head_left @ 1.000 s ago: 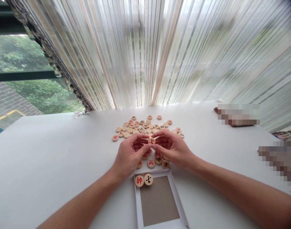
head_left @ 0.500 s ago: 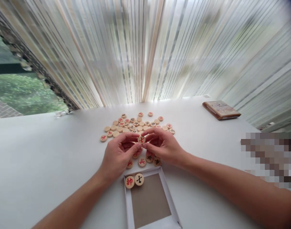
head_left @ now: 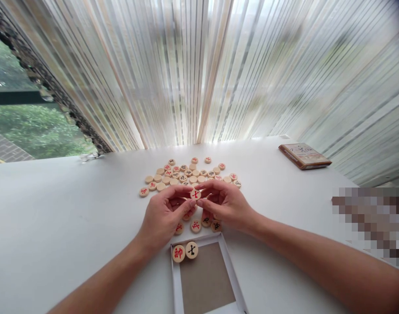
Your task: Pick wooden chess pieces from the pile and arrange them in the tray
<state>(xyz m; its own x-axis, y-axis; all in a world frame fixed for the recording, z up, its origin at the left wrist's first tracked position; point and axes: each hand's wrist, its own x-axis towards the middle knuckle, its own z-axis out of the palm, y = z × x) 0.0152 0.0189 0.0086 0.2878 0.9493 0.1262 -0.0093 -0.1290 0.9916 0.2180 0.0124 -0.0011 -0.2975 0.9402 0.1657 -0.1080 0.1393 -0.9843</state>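
Note:
Between the fingertips of my left hand (head_left: 165, 213) and my right hand (head_left: 227, 204) is a round wooden Chinese chess piece (head_left: 195, 194) with a red character facing me. Both hands pinch it, one from each side, above the scattered pieces. Just below my hands stands a shallow white box tray (head_left: 173, 283) with a brown-grey bottom. In its far left corner lie a red-marked piece (head_left: 179, 253) and a black-marked piece (head_left: 192, 250), side by side. A loose red-marked piece (head_left: 196, 225) rests on the table just beyond the tray. My hands hide some pieces.
Several chess pieces (head_left: 182, 178), some face up and some blank side up, spread over the white table (head_left: 88, 226) beyond my hands. A brown-edged box (head_left: 304, 156) lies at the back right. Striped curtains (head_left: 199, 74) hang behind the table. A blurred-out patch covers the right edge.
The whole view has shifted slightly, so everything appears a little lower. Both hands keep hold of the same red-marked piece, and the pieces in the tray are unchanged.

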